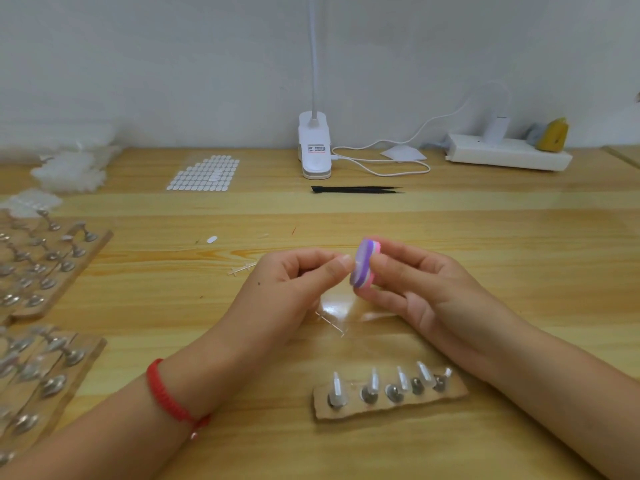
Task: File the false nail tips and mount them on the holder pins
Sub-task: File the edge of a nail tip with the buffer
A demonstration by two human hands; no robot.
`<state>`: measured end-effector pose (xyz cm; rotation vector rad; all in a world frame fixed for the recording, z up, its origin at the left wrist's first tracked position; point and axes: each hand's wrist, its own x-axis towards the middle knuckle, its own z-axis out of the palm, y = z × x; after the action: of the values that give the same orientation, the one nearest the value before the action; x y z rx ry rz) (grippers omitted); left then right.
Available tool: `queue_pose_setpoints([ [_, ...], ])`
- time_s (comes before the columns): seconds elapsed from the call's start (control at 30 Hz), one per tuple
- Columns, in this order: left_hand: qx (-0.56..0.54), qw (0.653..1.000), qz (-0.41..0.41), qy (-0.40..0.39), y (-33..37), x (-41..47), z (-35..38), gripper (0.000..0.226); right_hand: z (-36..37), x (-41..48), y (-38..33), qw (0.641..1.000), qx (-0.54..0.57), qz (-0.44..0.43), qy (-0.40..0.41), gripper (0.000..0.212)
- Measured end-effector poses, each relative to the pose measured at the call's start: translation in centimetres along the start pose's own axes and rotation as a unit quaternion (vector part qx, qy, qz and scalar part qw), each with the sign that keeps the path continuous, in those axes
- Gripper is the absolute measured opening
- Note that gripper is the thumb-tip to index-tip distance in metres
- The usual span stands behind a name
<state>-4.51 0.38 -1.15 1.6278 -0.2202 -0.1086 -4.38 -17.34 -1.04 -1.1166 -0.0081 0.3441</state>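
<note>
My right hand point(412, 282) grips a small oval nail file block point(364, 263) with purple, white and pink layers, held upright above the table's middle. My left hand point(294, 278) pinches a tiny clear nail tip point(354, 262) against the file's purple face; most of the tip is hidden by my fingertips. In front of my hands lies a cardboard holder strip point(388, 408) with several metal pins, each carrying a clear nail tip. A loose clear tip point(211, 239) lies on the wood farther left.
Wooden boards point(41, 261) with many metal pins fill the left side. At the back stand a white clip lamp point(314, 147), black tweezers point(356, 190), a sheet of adhesive dots point(204, 173), a white power strip point(507, 152) and plastic bags point(69, 171). A clear plastic sprue point(242, 268) lies near my left hand.
</note>
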Motion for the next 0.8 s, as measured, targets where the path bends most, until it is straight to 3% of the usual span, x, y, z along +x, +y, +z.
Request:
queue_pose_setpoints([
  [0.2,-0.005,1.0,-0.014,0.01,-0.07,0.22,-0.31,0.031,0.3,-0.25,-0.04,0.998,-0.051,0.023,-0.038,0.038],
  [0.4,-0.014,0.999,-0.038,0.011,-0.08,0.35,-0.71,0.023,0.22,-0.07,-0.17,1.0,-0.021,0.011,-0.004,0.039],
  [0.57,0.015,0.999,-0.024,-0.04,0.24,0.09,-0.35,0.018,0.25,-0.16,-0.14,1.0,-0.027,0.005,0.011,0.041],
  [0.7,0.005,0.999,-0.044,-0.028,0.27,0.16,-0.62,0.019,0.34,-0.2,-0.13,0.999,-0.049,0.017,-0.015,0.038],
  [0.8,0.04,0.997,-0.008,-0.069,0.24,-0.08,-0.23,0.019,0.19,-0.04,0.0,0.999,-0.038,0.01,0.001,0.029],
])
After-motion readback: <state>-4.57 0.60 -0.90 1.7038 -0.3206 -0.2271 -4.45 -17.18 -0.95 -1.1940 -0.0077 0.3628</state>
